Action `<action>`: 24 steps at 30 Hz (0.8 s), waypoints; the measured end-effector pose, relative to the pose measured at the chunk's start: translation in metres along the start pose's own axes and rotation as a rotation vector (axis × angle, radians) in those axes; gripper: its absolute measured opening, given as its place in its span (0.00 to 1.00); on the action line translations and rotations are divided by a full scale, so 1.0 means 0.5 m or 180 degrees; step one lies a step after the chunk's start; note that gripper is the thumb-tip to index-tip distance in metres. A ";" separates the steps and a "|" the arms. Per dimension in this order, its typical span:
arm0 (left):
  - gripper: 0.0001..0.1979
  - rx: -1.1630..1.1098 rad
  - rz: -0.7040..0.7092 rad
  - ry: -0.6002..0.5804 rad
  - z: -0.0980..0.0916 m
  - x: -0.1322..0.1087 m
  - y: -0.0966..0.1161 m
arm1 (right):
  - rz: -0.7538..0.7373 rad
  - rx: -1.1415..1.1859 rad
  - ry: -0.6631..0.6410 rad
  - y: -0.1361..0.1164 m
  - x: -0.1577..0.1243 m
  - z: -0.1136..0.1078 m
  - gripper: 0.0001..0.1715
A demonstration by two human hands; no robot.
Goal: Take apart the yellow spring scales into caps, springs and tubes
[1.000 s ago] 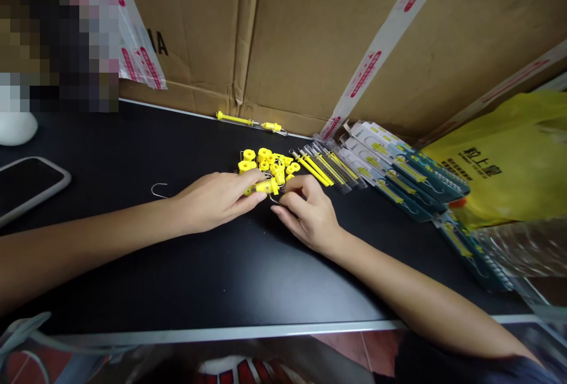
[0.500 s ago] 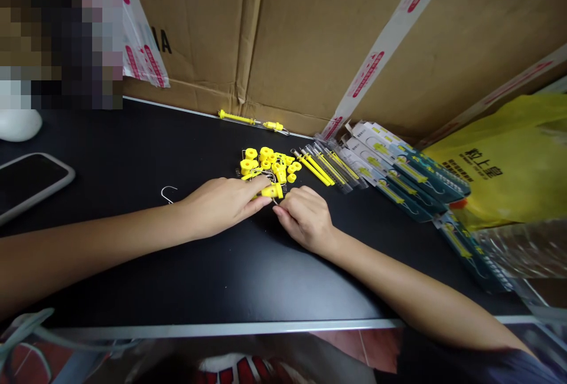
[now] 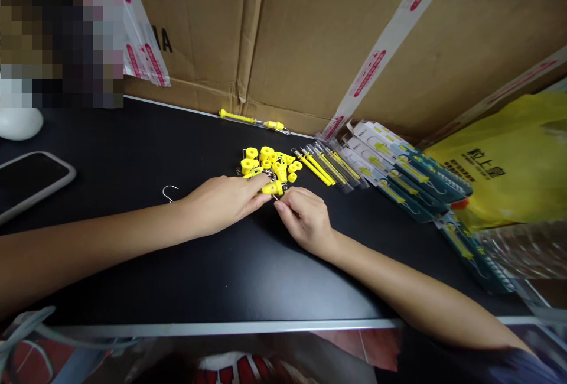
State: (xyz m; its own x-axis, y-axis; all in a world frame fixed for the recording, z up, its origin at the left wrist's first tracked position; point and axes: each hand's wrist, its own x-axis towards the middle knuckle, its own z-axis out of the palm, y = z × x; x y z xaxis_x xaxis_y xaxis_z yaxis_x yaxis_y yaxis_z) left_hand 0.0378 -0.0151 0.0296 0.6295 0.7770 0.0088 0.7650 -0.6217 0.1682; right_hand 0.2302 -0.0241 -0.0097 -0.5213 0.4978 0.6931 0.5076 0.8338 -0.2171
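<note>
My left hand (image 3: 234, 195) pinches a yellow plastic spring-scale cap (image 3: 273, 188) between thumb and fingers, its wide end toward my right hand. My right hand (image 3: 305, 212) is closed just to the right, thumb against forefinger on a thin metal hook (image 3: 277, 197) that shows only as a short bit of wire at the cap. Just beyond my hands lies a pile of loose yellow plastic parts (image 3: 250, 165) mixed with wire hooks and small springs. Part of a metal hook (image 3: 170, 191) shows behind my left forearm.
Yellow rods and clear tubes (image 3: 330, 165) lie right of the pile, beside stacked spring-scale boxes (image 3: 398, 174) and a yellow bag (image 3: 500, 165). An assembled spring scale (image 3: 239, 117) rests along the back edge. At left are a phone (image 3: 35, 180) and a white rounded object (image 3: 20, 123). A cardboard box (image 3: 292, 41) stands behind.
Both hands keep nearly the same place and grip. The yellow cap has tilted slightly, and the wire end at my right fingertips shows a little differently.
</note>
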 end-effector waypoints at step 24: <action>0.15 -0.0250 0.0058 0.0288 -0.002 -0.008 -0.001 | 0.1176 0.1342 -0.0148 -0.011 0.001 -0.010 0.11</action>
State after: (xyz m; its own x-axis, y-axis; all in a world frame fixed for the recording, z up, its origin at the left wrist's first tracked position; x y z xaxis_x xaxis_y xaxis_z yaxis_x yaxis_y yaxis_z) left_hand 0.0349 -0.0176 0.0306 0.6257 0.7735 0.1009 0.7382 -0.6289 0.2439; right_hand 0.2305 -0.0297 -0.0043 -0.3955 0.7768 0.4900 0.3491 0.6206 -0.7021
